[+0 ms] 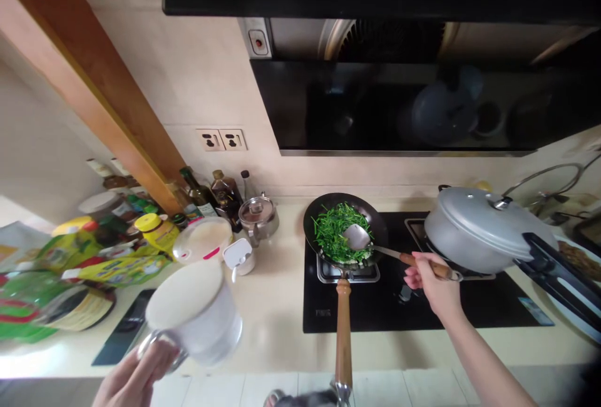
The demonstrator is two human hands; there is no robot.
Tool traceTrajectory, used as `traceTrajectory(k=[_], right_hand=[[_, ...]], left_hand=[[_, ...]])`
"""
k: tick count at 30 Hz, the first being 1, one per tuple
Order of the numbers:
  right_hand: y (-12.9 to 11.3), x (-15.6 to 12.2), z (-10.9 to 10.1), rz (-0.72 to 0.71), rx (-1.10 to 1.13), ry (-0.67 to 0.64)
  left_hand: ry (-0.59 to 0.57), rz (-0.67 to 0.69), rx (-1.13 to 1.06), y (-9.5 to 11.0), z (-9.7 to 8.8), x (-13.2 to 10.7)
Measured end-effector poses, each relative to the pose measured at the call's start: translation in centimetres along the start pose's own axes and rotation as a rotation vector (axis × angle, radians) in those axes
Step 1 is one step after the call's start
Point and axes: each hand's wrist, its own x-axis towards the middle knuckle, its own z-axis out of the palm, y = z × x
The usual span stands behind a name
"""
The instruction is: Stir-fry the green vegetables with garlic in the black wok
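Observation:
My left hand [131,376] is low at the left, gripping the handle of a white lidded mug [195,313] above the counter's front edge. My right hand [434,285] is closed around the wooden handle of a metal spatula [357,237]. The spatula's blade rests among chopped green vegetables [335,235] in a black wok [338,199]. The wok sits on a gas burner, with its long wooden handle [344,332] pointing toward me. Nothing touches that handle.
A grey pressure cooker [488,228] stands on the right burner of the black gas hob [422,310], close above my right hand. Bottles, a small steel pot [258,218], a lidded tub [203,239] and packets crowd the counter's left side. A range hood [389,103] overhangs.

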Motion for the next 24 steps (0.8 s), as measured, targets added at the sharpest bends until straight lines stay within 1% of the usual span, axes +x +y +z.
traceTrajectory(k=[2,3,5,7,9,12,15,18,21,24], right_hand=[[-1.0,-0.4,-0.4,-0.038,-0.004,0.004],[-1.5,-0.5,-0.3,-0.044,0.015,-0.004],[-2.4,-0.7,0.2,-0.023,0.077,-0.011],[-3.1,-1.0,0.7,0.024,0.139,-0.023],[-3.6,-1.2,1.0,0.06,0.176,-0.055],[-4.0,-1.5,1.0,0.068,0.198,-0.098],[-4.0,-1.5,1.0,0.07,0.211,-0.115],[-3.9,-1.3,1.1,0.092,0.224,-0.124],[-3.9,-1.2,1.3,0.119,0.225,-0.144],[-4.1,-1.2,1.6,0.13,0.227,-0.154]], left_hand=[[-0.132,-0.017,-0.039,3.1,3.0,0.6],[-0.194,0.001,-0.045,4.7,4.7,1.0],[-0.315,0.038,-0.036,7.9,8.2,1.7],[-0.435,0.085,0.03,10.5,11.8,2.4],[-0.526,0.135,0.169,12.5,15.0,3.1],[-0.616,0.227,0.419,14.3,18.9,4.5],[-0.626,0.279,0.613,15.8,22.0,5.6],[-0.634,0.301,0.722,17.2,24.4,6.3],[-0.669,0.311,0.814,18.6,26.1,6.4],[-0.695,0.319,0.884,19.8,27.2,6.3]])
